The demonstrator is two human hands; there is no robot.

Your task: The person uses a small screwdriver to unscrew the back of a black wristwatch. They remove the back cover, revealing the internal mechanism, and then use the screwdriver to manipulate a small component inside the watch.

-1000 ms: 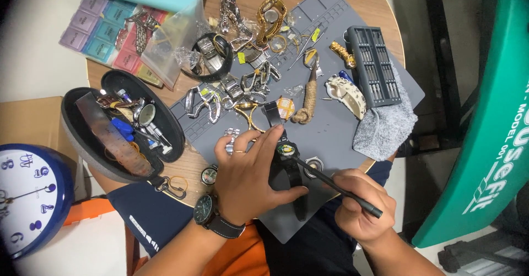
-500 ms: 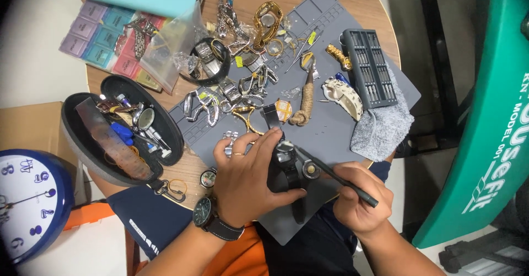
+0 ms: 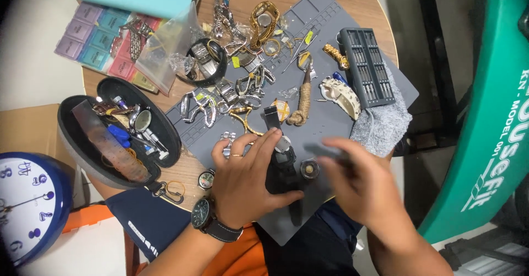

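Note:
My left hand (image 3: 248, 182) presses a black watch (image 3: 281, 171) down on the grey work mat (image 3: 330, 116), fingers spread across its case and strap. A dark wristwatch (image 3: 205, 216) is on that wrist. My right hand (image 3: 361, 185) is motion-blurred just right of the watch, with a thin dark tool (image 3: 322, 150) smeared at its fingertips. A small round metal part (image 3: 309, 169) lies on the mat between the two hands.
Several watches and bracelets (image 3: 242, 83) are heaped at the mat's far side. A black bit case (image 3: 365, 66) and grey cloth (image 3: 383, 127) lie right. An open black oval case (image 3: 82, 155) of tools, a blue clock (image 3: 27, 204) and a pill organizer (image 3: 93, 39) sit left.
My right hand has lifted the tool tip off the watch and swung up and to the right, blurring. My left hand stays on the watch.

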